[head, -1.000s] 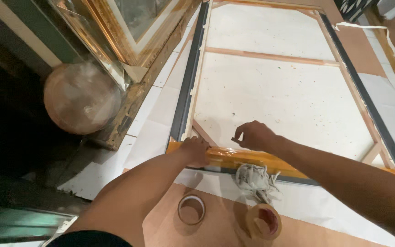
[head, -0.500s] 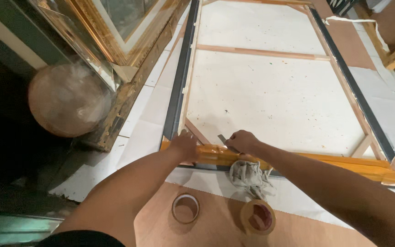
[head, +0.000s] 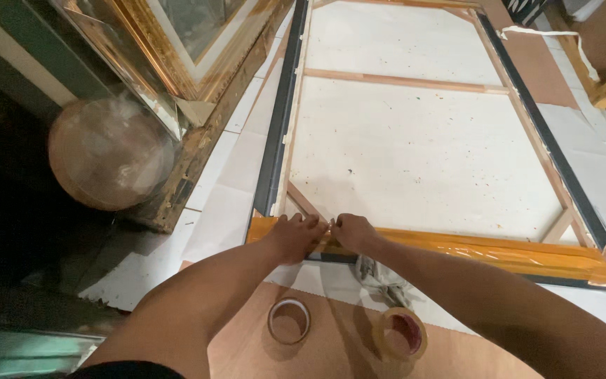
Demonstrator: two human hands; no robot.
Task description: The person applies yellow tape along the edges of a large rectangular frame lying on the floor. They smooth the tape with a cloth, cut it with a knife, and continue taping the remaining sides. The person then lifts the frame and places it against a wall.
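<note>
Tape strip point(head: 471, 247), glossy amber, lies along the canvas frame's point(head: 285, 133) lower bar, long axis running left to right across lower centre. I see my left hand point(head: 294, 237) and right hand point(head: 354, 233) meeting on it, fingers pressed flat together, gripping nothing.
</note>
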